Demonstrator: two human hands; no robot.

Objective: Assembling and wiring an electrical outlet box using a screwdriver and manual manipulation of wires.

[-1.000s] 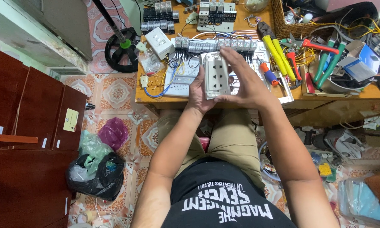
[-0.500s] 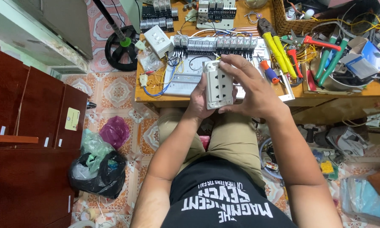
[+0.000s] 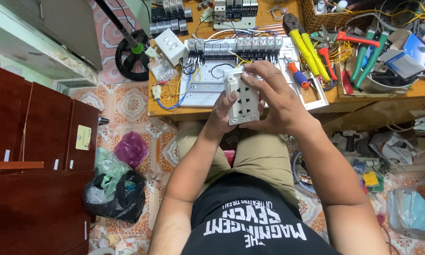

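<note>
I hold a white multi-socket outlet plate (image 3: pixel 242 98) upright in front of me, above the front edge of a wooden workbench (image 3: pixel 165 111). My left hand (image 3: pixel 222 111) grips its left side and lower corner. My right hand (image 3: pixel 275 97) wraps over its top and right side, fingers curled across the upper edge. Behind the plate on the bench lies a white wiring panel (image 3: pixel 208 80) with a row of grey relays (image 3: pixel 236 45) and yellow, blue and black wires.
Yellow-handled crimpers (image 3: pixel 309 47), red and green pliers (image 3: pixel 359 45), a small screwdriver (image 3: pixel 295 73) and a wicker basket (image 3: pixel 323 19) crowd the bench's right. A white switch box (image 3: pixel 171 46) sits at left. Dark wooden cabinets (image 3: pixel 33 156), plastic bags (image 3: pixel 115 189) and a fan base (image 3: pixel 132 54) are on the tiled floor.
Both hands have brought the outlet plate slightly nearer to me and lower over the bench edge; my right hand's fingers have shifted over its top.
</note>
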